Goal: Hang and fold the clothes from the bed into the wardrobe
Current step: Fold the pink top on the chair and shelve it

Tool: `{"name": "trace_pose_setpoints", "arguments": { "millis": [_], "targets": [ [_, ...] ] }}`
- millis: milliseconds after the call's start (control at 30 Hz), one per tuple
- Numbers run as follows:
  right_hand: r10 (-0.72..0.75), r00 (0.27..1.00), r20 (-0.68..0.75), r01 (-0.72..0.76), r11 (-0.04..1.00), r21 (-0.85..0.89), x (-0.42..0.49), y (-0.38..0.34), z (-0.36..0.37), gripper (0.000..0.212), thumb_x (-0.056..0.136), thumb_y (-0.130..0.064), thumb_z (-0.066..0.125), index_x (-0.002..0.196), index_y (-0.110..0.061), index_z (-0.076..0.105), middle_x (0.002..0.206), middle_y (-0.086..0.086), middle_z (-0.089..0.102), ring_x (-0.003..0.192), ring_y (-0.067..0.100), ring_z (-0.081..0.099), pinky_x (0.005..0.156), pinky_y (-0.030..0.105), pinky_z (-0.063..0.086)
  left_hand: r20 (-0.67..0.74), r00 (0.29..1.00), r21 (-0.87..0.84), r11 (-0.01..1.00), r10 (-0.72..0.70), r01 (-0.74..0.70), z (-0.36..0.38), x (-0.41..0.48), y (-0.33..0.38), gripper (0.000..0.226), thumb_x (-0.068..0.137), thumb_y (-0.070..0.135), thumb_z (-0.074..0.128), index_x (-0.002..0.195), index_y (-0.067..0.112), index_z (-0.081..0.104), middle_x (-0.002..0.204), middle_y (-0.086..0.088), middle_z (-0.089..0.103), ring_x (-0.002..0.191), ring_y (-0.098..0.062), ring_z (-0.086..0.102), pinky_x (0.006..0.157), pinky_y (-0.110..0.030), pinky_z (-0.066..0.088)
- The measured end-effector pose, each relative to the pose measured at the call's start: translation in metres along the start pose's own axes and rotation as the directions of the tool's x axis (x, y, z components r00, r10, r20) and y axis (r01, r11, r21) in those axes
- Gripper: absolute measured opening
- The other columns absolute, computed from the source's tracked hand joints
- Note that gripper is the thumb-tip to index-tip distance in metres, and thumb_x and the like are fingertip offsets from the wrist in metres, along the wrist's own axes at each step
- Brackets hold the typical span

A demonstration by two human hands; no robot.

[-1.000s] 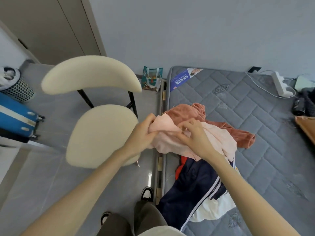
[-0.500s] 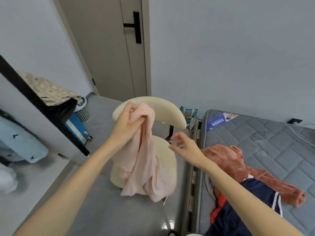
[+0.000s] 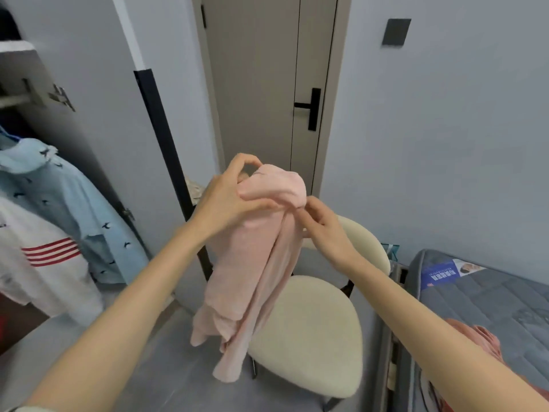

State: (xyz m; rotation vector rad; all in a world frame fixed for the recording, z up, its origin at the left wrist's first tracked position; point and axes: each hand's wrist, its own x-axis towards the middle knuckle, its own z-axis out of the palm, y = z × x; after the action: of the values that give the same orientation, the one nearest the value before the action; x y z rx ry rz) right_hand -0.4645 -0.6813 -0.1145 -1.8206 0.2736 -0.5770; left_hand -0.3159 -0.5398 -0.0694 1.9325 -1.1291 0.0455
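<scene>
above the chair (image 3: pixel 312 337), your left hand (image 3: pixel 228 200) grips the pink garment (image 3: pixel 255 263) by its bunched top, your right hand (image 3: pixel 323 230) pinches its edge just beside, and it hangs lengthwise downward, the wardrobe (image 3: pixel 20 63) to your left.

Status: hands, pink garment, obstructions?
Left hand grips pink garment up top. Right hand pinches its edge. Garment hangs before cream chair; wardrobe open, left.
</scene>
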Motion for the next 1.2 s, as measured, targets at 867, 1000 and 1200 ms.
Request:
{"name": "trace_pose_setpoints", "arguments": {
  "millis": [867,1000,1200],
  "targets": [
    [0.122,0.991,0.056,-0.121,0.992,-0.024,-0.011,0.008,0.002,0.018,0.094,-0.029,0.059,0.101,-0.018,0.048,0.102,-0.005,0.060,0.091,0.015,0.060,0.084,0.034,0.051,0.306,0.909,-0.723,0.553,-0.283,0.415,0.027,0.033,0.029,0.015,0.099,0.011,0.051,0.087,0.005,0.058,0.078,-0.014,0.071,0.064,-0.017,0.072,0.056,-0.019,0.056],
    [0.094,0.992,-0.090,-0.113,0.962,-0.248,0.002,0.024,0.001,0.028,0.090,-0.032,0.064,0.103,-0.011,0.051,0.097,0.003,0.063,0.082,0.015,0.058,0.071,0.027,0.047,0.335,0.911,-0.799,0.441,-0.240,0.410,0.034,0.041,0.037,0.013,0.098,0.008,0.051,0.087,0.004,0.053,0.081,-0.014,0.074,0.075,-0.021,0.073,0.063,-0.024,0.057],
    [0.010,0.979,-0.204,-0.106,0.878,-0.467,0.031,0.044,-0.035,0.028,0.097,-0.019,0.044,0.071,-0.029,0.038,0.062,-0.011,0.043,0.056,0.007,0.039,0.051,0.028,0.027,0.035,0.913,-0.888,0.406,-0.406,0.215,0.020,0.049,0.021,0.016,0.099,0.006,0.049,0.083,0.006,0.049,0.087,-0.016,0.073,0.083,-0.023,0.073,0.066,-0.027,0.059]
  ]
}}
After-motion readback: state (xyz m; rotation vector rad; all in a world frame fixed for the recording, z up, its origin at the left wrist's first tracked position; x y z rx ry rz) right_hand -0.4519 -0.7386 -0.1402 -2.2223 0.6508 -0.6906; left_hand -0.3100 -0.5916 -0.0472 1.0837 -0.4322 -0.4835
